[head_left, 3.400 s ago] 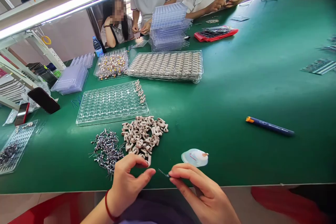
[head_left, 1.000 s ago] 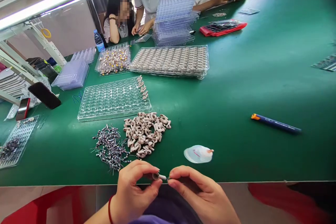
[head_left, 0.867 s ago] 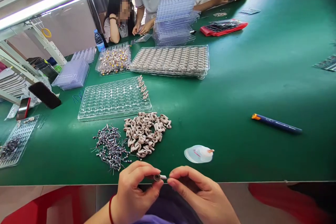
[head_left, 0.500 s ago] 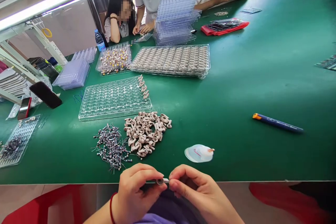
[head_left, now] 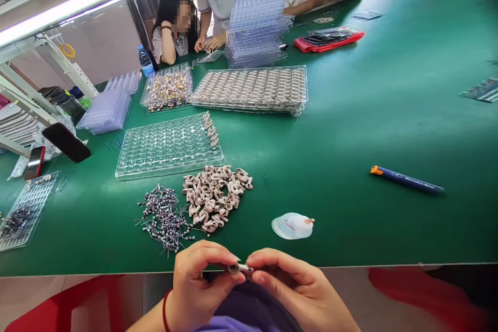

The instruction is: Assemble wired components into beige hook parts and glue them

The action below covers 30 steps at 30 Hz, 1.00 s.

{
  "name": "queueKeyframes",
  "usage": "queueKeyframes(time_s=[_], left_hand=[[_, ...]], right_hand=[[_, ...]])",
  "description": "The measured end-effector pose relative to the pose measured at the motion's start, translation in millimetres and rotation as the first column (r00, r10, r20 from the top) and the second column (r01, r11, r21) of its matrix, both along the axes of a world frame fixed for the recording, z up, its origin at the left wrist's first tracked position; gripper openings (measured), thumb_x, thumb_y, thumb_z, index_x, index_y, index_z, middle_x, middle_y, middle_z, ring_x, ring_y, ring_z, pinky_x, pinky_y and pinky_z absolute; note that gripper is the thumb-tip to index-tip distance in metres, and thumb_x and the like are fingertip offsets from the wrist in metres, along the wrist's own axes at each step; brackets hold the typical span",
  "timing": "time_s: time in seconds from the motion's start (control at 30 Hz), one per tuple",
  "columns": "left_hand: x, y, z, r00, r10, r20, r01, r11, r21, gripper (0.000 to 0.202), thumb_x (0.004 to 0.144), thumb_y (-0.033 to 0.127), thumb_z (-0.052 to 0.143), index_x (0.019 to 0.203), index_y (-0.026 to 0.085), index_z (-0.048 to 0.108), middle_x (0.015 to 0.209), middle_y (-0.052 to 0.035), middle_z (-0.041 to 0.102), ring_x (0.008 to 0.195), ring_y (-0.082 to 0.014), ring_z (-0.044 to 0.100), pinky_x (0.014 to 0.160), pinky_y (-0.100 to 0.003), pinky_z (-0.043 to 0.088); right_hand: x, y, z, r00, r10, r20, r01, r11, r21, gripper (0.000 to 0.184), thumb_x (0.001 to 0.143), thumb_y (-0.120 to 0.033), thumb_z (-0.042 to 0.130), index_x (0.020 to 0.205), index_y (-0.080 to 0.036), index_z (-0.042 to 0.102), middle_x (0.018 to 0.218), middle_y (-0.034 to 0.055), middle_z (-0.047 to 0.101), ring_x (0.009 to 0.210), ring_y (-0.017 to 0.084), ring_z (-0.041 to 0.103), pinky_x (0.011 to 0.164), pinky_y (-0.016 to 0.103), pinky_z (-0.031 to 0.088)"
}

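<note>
My left hand pinches a beige earbud shell between thumb and fingertips, its round opening facing me and its stem pointing right. At the stem's end my right hand is closed, thumb and index finger on a tiny dark part too small to name. Beyond my hands lies a heap of similar earbud shells. Left of it is a pile of small dark components with thin wire leads. A clear plastic tray behind them holds several shells along its right edge.
A squeeze bottle lies near the table's front edge, with a blue pen-like tool to the right. Filled trays and a tall stack of clear trays stand farther back. Phones are at left; other people sit across the table.
My right fingertips have opened slightly at the stem's end, so more of the stem and a dark tip show. The shell stays in my left hand; the view has shifted slightly.
</note>
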State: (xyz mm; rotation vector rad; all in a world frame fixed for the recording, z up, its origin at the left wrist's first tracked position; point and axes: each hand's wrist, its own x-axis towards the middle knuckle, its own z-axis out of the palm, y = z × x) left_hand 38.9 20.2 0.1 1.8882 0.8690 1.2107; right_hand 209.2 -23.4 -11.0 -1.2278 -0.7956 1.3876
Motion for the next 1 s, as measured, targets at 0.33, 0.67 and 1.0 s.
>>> queueKeyframes(time_s=[0.33,0.67,1.0], left_hand=[[3.7,-4.0,-1.1,0.991,-0.037,0.127,0.039,0.999,-0.016,0.019,0.075,0.012,0.080,0.086,0.021,0.068,0.083,-0.0023,0.075,0.069,-0.0127,0.072,0.065,-0.020,0.059],[4.7,-3.3,-6.2,0.976,0.012,0.219,0.020,0.990,-0.141,0.020,0.070,0.019,0.085,0.084,0.020,0.070,0.080,-0.0029,0.075,0.068,-0.0143,0.072,0.062,-0.021,0.060],[5.8,-6.4,-9.8,0.972,0.002,0.233,0.029,0.991,-0.129,0.019,0.071,0.016,0.084,0.082,0.019,0.069,0.080,-0.0037,0.075,0.068,-0.0153,0.073,0.063,-0.023,0.061]], right_hand=[[4.0,2.6,-7.0,0.902,-0.159,0.402,-0.084,0.849,0.522,0.006,0.088,-0.021,0.065,0.085,-0.024,0.069,0.074,0.0013,0.072,0.065,0.013,0.069,0.062,0.016,0.057],[2.6,2.8,-3.9,0.830,-0.262,0.492,-0.140,0.756,0.640,0.020,0.088,-0.007,0.056,0.097,-0.025,0.061,0.077,0.0016,0.068,0.065,0.012,0.067,0.060,0.018,0.055],[4.1,5.7,-1.3,0.849,-0.216,0.482,-0.145,0.783,0.605,0.011,0.089,-0.015,0.062,0.093,-0.025,0.066,0.077,0.0005,0.072,0.066,0.012,0.069,0.062,0.015,0.057]])
